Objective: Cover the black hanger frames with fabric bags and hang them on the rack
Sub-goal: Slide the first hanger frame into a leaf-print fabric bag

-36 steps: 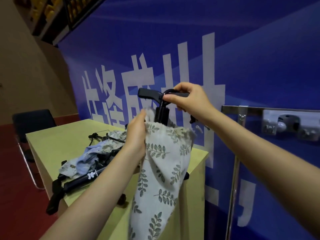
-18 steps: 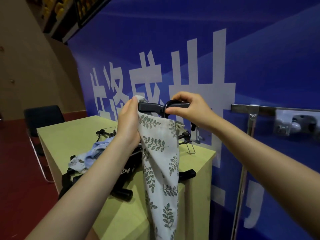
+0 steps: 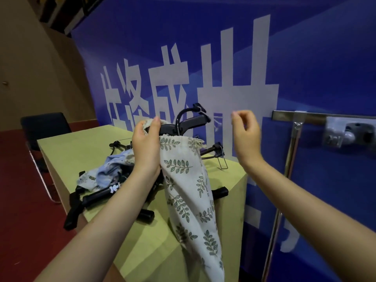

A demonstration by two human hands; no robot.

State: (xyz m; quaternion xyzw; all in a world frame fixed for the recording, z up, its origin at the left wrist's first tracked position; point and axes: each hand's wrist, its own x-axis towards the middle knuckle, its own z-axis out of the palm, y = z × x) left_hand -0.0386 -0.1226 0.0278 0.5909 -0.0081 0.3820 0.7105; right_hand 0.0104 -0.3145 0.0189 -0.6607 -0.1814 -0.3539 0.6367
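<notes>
A black hanger frame (image 3: pixel 184 124) is held up above the table (image 3: pixel 85 148), in front of the blue wall (image 3: pixel 305 58). A leaf-print fabric bag (image 3: pixel 189 192) is pulled over the lower part of the frame and hangs down past the near edge of the table. The top bar and the curved hook of the frame are left bare above the mouth of the bag.

The mouth of the bag and the left end of the frame are gripped by the left hand (image 3: pixel 146 148). Its thumb and fingers (image 3: pixel 155 124) are curled round the cloth.

The right hand (image 3: pixel 247 137) is held in the air just to the right of the frame. Nothing is held by it. Its fingers are bent loosely and no part of the frame or bag is touched by them.

On the table, behind the left hand, a pile of black hanger frames (image 3: pixel 105 195) is seen, with a blue and white fabric bag (image 3: pixel 107 169) lying on top. One more black hanger (image 3: pixel 215 150) is seen at the far side of the table, behind the held bag.

A metal rack (image 3: pixel 293 139) is fixed to the wall, well to the right of the table. A black chair (image 3: pixel 43 127) is placed to the left of the table, on the red floor (image 3: pixel 22 231).
</notes>
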